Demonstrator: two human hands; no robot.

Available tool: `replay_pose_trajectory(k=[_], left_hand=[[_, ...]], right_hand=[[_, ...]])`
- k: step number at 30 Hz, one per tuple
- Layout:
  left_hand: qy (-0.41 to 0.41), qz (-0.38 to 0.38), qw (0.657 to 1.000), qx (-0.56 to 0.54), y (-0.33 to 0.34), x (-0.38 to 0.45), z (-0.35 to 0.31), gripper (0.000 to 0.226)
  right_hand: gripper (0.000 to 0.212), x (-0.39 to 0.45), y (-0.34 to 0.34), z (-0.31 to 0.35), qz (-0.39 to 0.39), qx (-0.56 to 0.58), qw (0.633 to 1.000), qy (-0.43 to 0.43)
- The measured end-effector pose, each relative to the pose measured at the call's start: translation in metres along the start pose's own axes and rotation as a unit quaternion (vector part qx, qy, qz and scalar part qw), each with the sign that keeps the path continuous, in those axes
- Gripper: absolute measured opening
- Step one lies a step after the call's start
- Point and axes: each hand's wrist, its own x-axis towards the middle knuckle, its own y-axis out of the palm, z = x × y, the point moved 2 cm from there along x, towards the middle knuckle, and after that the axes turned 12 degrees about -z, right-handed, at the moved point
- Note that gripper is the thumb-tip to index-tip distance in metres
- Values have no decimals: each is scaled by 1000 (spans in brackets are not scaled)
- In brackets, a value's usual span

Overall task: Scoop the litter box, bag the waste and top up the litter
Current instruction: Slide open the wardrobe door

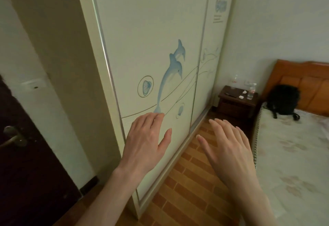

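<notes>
No litter box, scoop, bag or litter shows in the head view. My left hand (146, 141) is stretched out flat, fingers apart, in front of the lower part of a white wardrobe door (151, 29) painted with blue dolphins; whether it touches the door I cannot tell. My right hand (229, 147) hovers palm down over the brown tiled floor (187, 190), fingers spread and holding nothing.
A dark door with a metal handle (12, 137) stands at the left. A bed (293, 163) with a patterned cover and a black backpack (283, 101) fills the right. A dark nightstand (237, 101) with bottles sits in the far corner.
</notes>
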Motion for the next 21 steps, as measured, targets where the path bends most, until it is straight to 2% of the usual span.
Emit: replay_pose_trajectory(k=[6,14,21], left_hand=[[44,-7,998,-40,73,71,-8,50],[77,-4,991,-109,193,184,-11,57],[110,-12,986,-127,286,279,-20,54]], right_hand=[[67,52,41,-45,-23,-35,998,50],[64,154,104,-105,-45,-73,990,108],[64,222,166,-157,-57,-100,983,141]])
